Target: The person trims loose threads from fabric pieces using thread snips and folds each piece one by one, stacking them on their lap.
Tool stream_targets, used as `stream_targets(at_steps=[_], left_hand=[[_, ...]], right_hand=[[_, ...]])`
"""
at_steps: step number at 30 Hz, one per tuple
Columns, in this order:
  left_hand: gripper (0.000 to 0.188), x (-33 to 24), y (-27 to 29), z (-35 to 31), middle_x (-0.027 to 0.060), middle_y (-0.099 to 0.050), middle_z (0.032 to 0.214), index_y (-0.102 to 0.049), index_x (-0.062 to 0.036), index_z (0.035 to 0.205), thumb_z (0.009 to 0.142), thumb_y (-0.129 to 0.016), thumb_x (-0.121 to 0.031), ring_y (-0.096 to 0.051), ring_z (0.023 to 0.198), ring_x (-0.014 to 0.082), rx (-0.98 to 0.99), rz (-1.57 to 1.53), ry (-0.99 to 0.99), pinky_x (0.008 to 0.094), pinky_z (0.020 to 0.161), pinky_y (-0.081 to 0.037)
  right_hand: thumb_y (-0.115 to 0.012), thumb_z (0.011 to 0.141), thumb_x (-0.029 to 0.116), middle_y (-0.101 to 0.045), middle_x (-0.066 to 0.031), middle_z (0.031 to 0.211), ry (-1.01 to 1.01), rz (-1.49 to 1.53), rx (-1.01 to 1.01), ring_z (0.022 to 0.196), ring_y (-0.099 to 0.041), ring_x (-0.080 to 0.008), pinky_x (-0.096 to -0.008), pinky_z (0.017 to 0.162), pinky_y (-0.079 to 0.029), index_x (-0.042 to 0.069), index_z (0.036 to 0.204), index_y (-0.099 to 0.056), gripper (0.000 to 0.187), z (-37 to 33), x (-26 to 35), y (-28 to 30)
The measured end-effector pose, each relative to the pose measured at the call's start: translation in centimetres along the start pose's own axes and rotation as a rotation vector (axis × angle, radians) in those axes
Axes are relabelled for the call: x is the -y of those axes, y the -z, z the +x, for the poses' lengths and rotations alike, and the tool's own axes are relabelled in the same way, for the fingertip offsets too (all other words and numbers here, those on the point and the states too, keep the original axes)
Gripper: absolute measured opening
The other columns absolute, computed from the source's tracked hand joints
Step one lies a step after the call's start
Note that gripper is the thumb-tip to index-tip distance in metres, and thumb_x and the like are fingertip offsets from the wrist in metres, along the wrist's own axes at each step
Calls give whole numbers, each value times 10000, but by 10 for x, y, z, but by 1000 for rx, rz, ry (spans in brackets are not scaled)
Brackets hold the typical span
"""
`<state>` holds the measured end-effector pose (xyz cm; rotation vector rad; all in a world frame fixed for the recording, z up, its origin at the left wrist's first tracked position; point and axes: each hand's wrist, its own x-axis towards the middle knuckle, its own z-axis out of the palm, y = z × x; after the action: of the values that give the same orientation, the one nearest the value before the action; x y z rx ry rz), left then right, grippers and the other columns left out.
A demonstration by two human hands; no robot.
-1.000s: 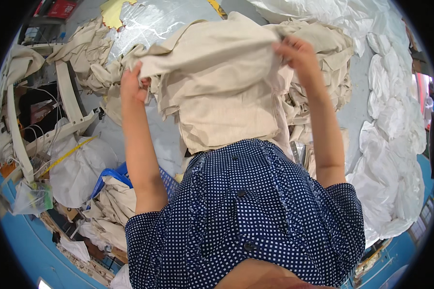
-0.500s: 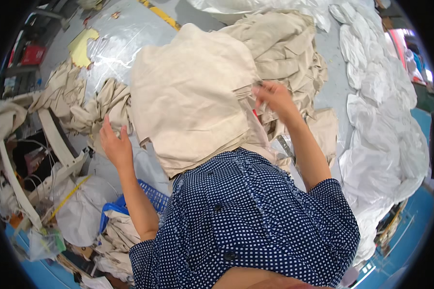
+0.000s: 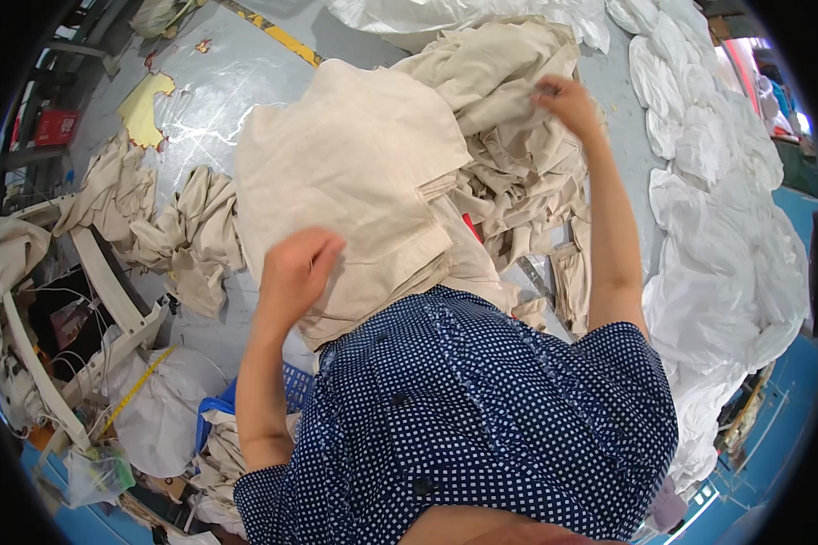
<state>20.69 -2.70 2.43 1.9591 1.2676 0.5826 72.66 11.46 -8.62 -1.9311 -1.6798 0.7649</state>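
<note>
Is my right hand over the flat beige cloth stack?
No, your right hand is over the crumpled beige cloth heap beside that stack.

A strip of worktop (image 3: 629,136) gives passage right of the right grip (image 3: 568,105), up to the white cloth (image 3: 700,195). A pile (image 3: 504,113) obstructs its left. Left of the left grip (image 3: 297,271), crumpled fabric (image 3: 197,222) and a frame (image 3: 109,272) stand in the way.

beige cloth stack (image 3: 354,145), navy shirt (image 3: 491,409) with white squares, blue basket (image 3: 297,386), white bundles (image 3: 718,263)
</note>
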Motion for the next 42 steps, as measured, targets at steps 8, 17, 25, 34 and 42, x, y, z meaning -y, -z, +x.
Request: stream_targets(at_steps=[8,17,25,34,42], left_hand=[[556,-40,-56,218,101,-709,1163,-673,-6,1273,860,-832,-344,-666,1046,211,-477,-35,-404,351,851,-533],[143,-37,111,263,166,-629,813,-689,-7,1032,925,-605,35,-667,756,332,-440,-276,-171,379,664,-513],[324,14,153,55,98,-731,944,-695,-49,1142,824,-695,11,-698,880,284,-246,295,-191,361,835,-525],[421,-1,15,-6,71,-672,962,-663,-91,1224,833,-783,-189,-635,982,246,65,135,-47,449,1062,-313],[100,-15,-56,0,34,-645,874,-747,-79,975,892,-690,-78,-602,865,213,23,164,-223,355,877,-395]], right_hand=[[-717,801,92,-586,35,673,372,230,43,587,-501,-59,-252,540,-387,16,863,-732,99,23,289,103],[-808,820,115,-616,24,713,658,52,-253,652,-547,-75,-272,579,-437,12,857,-740,129,53,375,141],[-726,867,30,-701,20,876,597,420,258,745,-628,-79,-256,677,-492,30,1034,-745,168,-74,313,15],[-628,1019,349,-625,13,786,220,510,159,650,-496,-75,-252,613,-401,20,943,-715,349,-120,231,-64],[-585,1033,430,-455,40,645,-135,366,581,610,-388,-81,-276,573,-327,32,847,-647,444,-153,192,-74]])
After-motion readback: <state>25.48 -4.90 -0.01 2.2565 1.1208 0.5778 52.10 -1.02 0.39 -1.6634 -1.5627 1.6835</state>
